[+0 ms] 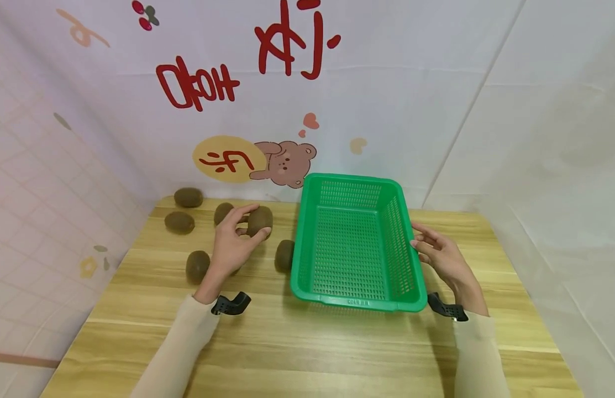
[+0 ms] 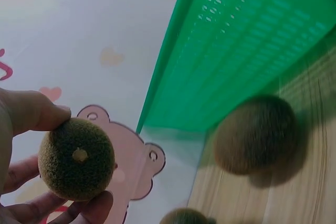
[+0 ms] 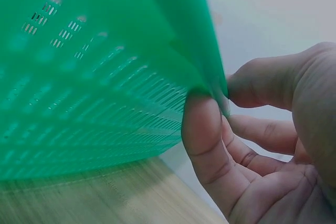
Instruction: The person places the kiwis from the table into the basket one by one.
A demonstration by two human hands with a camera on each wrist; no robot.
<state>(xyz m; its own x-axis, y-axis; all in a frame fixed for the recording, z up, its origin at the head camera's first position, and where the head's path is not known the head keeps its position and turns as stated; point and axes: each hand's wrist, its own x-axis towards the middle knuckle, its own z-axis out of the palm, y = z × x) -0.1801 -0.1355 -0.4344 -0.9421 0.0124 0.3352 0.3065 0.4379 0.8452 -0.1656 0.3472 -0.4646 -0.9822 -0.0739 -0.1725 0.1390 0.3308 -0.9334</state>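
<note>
Cream sleeves [image 1: 180,348] are flanking the near side of the green basket [image 1: 357,302], one to its left and one to its right, above the wooden table [image 1: 307,359]. Left of the basket, the left hand [image 1: 232,243] is holding a kiwi [image 1: 259,222] between thumb and fingertips, and the fruit seems to be hanging clear of the table. At the basket's right wall, the right hand [image 1: 441,255] is pinching the rim [image 1: 416,279], one finger pressing on the outer face. Another kiwi [image 1: 284,255] is sitting just beside the basket's left wall, so a pass over that side would be calling for enough height to clear both fruit and rim. A light, even squeeze is probably suiting the rounded fruit best, firm enough against slipping, while a gentle pinch on the rim should be guarding the basket against tipping. As for pose, the left wrist is angling toward the basket's far left corner, the fingers curving round the kiwi; the right forearm is pointing forward beside the basket's near right corner, the hand tilting inward and the fingers narrow on the rim. More kiwis [image 1: 188,197] are lying farther left of the basket.
</note>
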